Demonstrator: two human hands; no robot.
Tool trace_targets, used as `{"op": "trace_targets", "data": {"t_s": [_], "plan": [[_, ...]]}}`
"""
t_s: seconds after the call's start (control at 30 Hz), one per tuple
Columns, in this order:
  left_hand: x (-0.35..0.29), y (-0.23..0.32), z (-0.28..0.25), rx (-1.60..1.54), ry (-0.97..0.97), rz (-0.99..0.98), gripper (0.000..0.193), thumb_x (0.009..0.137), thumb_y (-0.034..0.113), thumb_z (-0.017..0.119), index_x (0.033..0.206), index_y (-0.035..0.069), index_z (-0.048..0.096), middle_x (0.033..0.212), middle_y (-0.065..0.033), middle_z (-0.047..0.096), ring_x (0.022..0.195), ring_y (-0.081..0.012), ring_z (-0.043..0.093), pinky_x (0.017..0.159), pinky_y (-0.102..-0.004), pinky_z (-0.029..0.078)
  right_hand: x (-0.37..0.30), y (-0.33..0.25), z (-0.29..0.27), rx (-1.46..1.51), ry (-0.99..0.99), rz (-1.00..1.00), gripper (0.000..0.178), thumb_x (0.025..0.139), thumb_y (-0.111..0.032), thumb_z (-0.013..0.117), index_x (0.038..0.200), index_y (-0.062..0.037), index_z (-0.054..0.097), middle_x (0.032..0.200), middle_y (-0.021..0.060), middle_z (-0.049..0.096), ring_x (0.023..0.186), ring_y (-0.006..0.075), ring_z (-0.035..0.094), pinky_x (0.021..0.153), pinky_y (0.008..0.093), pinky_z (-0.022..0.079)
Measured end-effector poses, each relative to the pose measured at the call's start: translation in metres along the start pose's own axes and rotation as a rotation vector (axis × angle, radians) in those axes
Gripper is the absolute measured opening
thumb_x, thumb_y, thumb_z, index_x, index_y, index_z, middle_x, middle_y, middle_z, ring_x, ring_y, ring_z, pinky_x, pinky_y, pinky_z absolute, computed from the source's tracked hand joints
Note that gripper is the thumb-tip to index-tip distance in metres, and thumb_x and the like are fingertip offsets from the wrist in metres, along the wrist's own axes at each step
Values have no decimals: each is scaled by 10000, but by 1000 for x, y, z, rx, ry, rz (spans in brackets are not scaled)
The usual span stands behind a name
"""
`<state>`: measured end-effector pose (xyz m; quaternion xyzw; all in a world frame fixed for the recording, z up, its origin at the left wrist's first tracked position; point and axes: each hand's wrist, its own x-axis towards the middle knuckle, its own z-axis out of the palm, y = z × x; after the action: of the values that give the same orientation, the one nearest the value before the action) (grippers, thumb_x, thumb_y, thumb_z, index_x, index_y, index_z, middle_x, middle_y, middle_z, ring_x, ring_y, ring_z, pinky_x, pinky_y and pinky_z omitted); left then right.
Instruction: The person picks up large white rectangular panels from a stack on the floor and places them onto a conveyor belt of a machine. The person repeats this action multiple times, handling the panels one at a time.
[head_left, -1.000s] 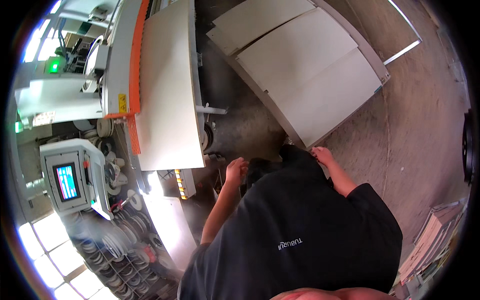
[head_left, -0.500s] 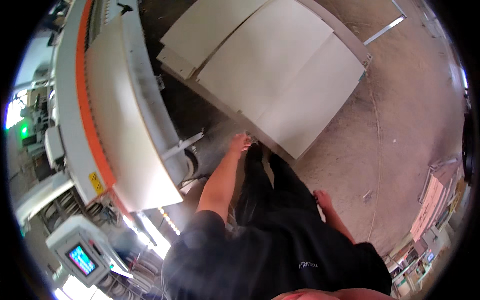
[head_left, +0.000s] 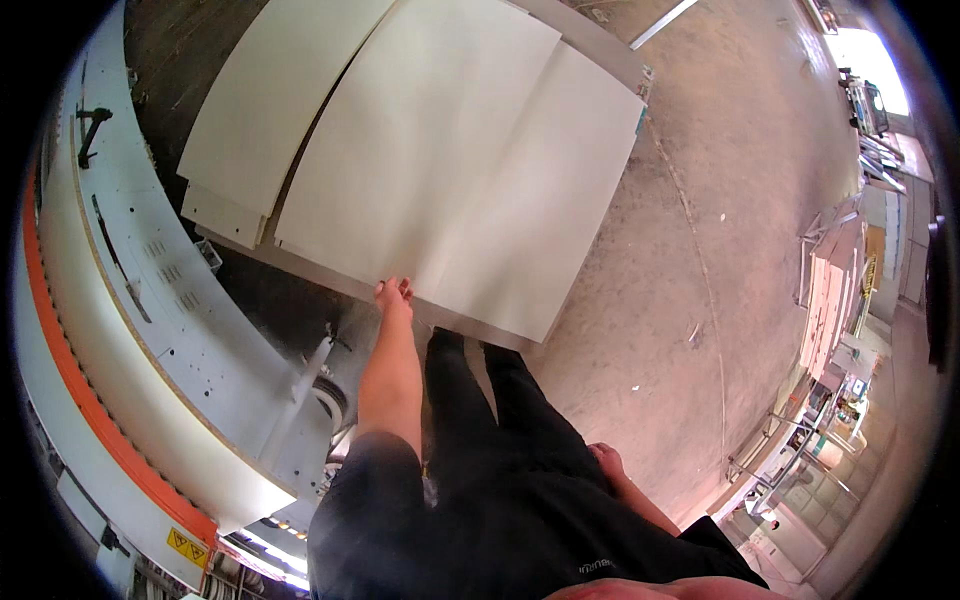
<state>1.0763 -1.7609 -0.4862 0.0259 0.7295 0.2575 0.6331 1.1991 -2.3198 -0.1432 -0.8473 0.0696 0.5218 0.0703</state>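
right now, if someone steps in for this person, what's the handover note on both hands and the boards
Left hand: arm stretched forward, fingertips on the near edge of the large cream rectangular board topping the stack; whether the grip has closed cannot be told.
Right hand: hangs by the hip, holding nothing.
Boards: a second cream panel lies to the left on the same stack; the white edge-processing machine with an orange stripe stands at the left.
Done: hand has reached the top board.
Left: board not lifted, still flat on the stack.
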Motion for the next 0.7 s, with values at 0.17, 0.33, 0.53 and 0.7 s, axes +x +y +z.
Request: {"op": "trace_targets", "data": {"t_s": [0.17, 0.33, 0.53, 0.7], "plan": [[20, 2, -18, 23, -74, -72, 243, 907, 171, 701, 1066, 73, 545, 944, -66, 618, 651, -144, 539, 504, -299, 431, 0, 1, -2, -105, 8, -7, 369, 967, -352, 555, 1082, -57, 745, 1067, 147, 735, 1028, 280, 691, 914, 378, 514], [-32, 16, 2, 268, -45, 15, 397, 862, 299, 811, 1103, 89, 575, 976, -44, 629, 612, -142, 488, 419, -281, 362, 17, 12, -11, -181, 16, -245, 381, 959, -375, 565, 1095, -67, 744, 1068, 150, 736, 1016, 286, 698, 904, 386, 520], [-99, -2, -9, 352, -376, 12, 548, 820, 326, 853, 1232, 88, 581, 928, -23, 613, 560, -136, 459, 386, -279, 326, 33, -7, -28, -115, -36, -132, 363, 956, -356, 530, 1121, -88, 711, 1149, 157, 695, 1061, 371, 650, 924, 452, 515], [-192, -18, -30, 348, -312, -35, 424, 841, 282, 832, 1122, 70, 596, 762, -3, 501, 533, -123, 434, 391, -283, 313, 80, -17, -49, -396, -32, -572, 355, 957, -373, 550, 1080, -88, 721, 1085, 154, 713, 1046, 342, 665, 891, 429, 527]]}}
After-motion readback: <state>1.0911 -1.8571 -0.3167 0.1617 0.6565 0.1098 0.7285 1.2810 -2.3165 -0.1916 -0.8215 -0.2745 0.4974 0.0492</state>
